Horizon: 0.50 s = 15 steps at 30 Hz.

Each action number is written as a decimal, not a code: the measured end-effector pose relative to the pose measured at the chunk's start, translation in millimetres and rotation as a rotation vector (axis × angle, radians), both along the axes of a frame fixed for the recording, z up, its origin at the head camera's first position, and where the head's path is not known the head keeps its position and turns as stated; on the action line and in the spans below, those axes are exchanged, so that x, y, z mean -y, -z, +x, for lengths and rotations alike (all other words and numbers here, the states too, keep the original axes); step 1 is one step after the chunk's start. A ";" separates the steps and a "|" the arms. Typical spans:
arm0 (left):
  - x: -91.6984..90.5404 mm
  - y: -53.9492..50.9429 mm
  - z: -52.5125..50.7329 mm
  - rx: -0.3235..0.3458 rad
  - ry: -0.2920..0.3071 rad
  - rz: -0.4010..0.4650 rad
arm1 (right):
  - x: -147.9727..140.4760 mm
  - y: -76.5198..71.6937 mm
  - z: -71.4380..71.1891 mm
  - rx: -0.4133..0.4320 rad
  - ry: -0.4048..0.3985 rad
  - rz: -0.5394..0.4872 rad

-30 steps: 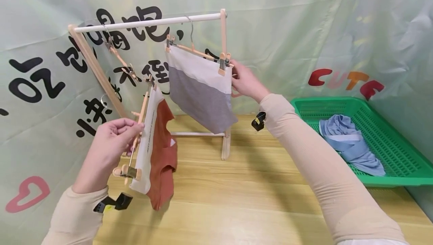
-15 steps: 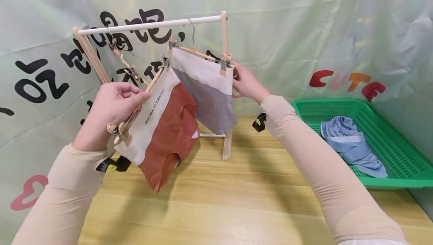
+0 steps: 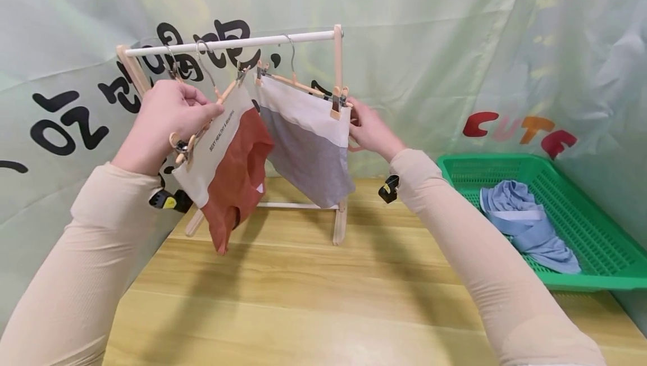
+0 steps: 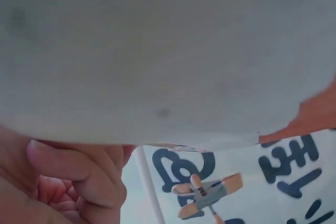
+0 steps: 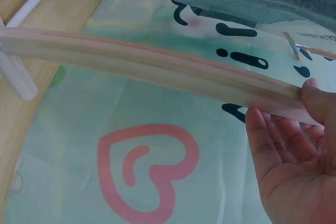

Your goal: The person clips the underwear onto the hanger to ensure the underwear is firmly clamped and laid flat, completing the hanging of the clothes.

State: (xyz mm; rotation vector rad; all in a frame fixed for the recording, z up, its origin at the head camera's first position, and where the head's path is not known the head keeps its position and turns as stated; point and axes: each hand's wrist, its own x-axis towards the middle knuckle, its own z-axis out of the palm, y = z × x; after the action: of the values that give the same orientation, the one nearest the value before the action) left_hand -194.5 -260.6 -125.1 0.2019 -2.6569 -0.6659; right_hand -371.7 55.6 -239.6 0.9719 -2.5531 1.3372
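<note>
My left hand (image 3: 174, 119) pinches the wooden clip hanger (image 3: 229, 92) that carries the rust-red and white briefs (image 3: 237, 158); its metal hook is at the rack's white top bar (image 3: 242, 43), and whether it rests there I cannot tell. In the left wrist view the white cloth (image 4: 163, 66) covers most of the picture, above curled fingers (image 4: 84, 174). My right hand (image 3: 371, 130) holds the rack's right wooden post, seen as a long strip (image 5: 157, 66) between thumb and fingers in the right wrist view. Beside it the grey and white briefs (image 3: 308, 141) hang from the bar.
Another hanger (image 4: 210, 198) with clips hangs at the left of the rack, mostly behind my left hand in the head view. On the right, a green basket (image 3: 596, 283) holds blue cloth (image 3: 531, 225). A printed curtain (image 3: 419, 46) stands behind the wooden table (image 3: 323, 298).
My left hand has risen toward the top bar with the hanger and red briefs, which swung round beside the grey ones. The right hand stays at the post.
</note>
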 end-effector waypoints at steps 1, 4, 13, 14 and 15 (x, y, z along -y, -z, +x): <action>-0.6 -2.9 -3.4 0.012 -0.011 -0.006 | -0.4 0.2 0.1 0.001 0.002 -0.001; -1.7 -9.6 -14.1 0.016 -0.029 -0.036 | -1.4 0.9 0.4 -0.010 0.007 -0.003; -4.6 -23.0 -37.5 0.040 -0.065 -0.079 | -0.3 2.3 0.2 -0.022 0.019 0.006; -4.7 -24.2 -39.2 0.039 -0.067 -0.082 | 0.0 1.8 0.6 -0.020 0.017 0.007; -4.2 -25.4 -41.0 0.039 -0.068 -0.083 | 0.5 1.4 1.1 -0.012 0.014 0.002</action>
State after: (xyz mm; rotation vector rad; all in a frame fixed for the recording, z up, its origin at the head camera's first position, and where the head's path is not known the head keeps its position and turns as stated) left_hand -235.5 -256.4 -99.7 0.2837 -2.6953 -0.5345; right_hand -370.6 55.1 -241.0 0.9576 -2.5483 1.3212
